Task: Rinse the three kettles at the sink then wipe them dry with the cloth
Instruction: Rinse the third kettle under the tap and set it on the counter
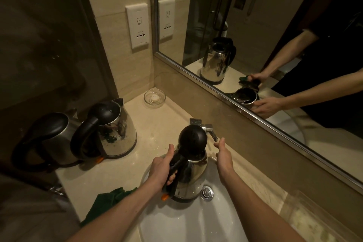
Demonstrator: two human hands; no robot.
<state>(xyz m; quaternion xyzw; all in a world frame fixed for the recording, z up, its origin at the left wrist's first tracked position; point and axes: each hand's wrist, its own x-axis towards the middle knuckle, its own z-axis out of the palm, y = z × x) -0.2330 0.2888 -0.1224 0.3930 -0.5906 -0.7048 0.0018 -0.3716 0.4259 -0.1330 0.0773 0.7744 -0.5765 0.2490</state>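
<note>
My left hand (163, 167) grips the black handle of a steel kettle (193, 175) held over the white sink (188, 220), its black lid flipped open under the tap (206, 126). My right hand (223, 155) reaches toward the tap lever with thumb and finger extended; whether it touches is unclear. Two more steel kettles stand on the counter at the left, one nearer the sink (115, 133) and one at the far left (51, 139). A dark green cloth (106, 204) lies on the counter edge under my left forearm.
A glass soap dish (154, 98) sits in the back corner. A mirror (255, 35) runs along the wall behind the tap. A wall socket plate (137, 25) is above the counter. The sink drain plug (207, 192) is beside the kettle's base.
</note>
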